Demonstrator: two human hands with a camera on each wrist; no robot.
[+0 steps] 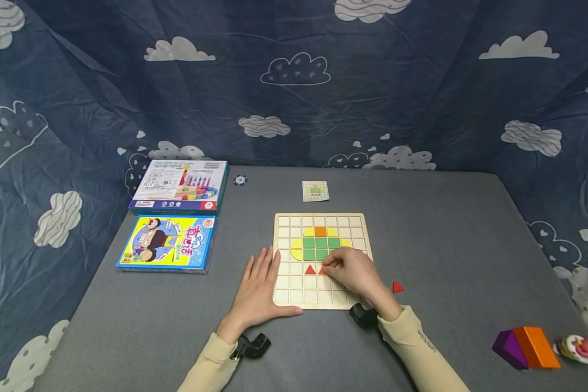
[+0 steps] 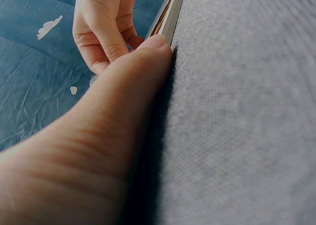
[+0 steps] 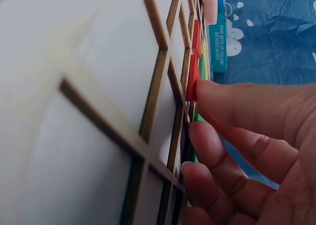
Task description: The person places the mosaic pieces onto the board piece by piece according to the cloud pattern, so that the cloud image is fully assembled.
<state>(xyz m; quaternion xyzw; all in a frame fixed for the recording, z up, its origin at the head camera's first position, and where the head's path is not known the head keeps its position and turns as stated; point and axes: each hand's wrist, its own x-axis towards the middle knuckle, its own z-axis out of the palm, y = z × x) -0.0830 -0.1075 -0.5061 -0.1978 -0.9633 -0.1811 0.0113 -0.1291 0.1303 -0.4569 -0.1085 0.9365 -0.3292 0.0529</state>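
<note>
The pale wooden grid board (image 1: 284, 296) lies flat on the table. My left hand (image 1: 258, 291) rests spread at its lower left corner, fingertips along the left edge and thumb at the front edge. Over the board, my right hand (image 1: 354, 270) pinches a red triangle (image 3: 192, 79) between thumb and fingers, low over a grid cell. Another red triangle (image 1: 310, 269) sits in a cell just left of it. Above them are green squares (image 1: 315, 249), yellow curved pieces (image 1: 296, 249) and an orange square (image 1: 320, 232). The right hand partly hides the pattern's right side.
A loose red triangle (image 1: 397, 287) lies right of the board. Behind the board is a small pattern card (image 1: 316, 191). Two boxed games, one blue and yellow (image 1: 166, 243), one white (image 1: 178, 185), stand left, near a chip (image 1: 240, 180). Purple (image 1: 510, 349) and orange blocks (image 1: 536, 347) and a figurine (image 1: 582, 348) sit front right.
</note>
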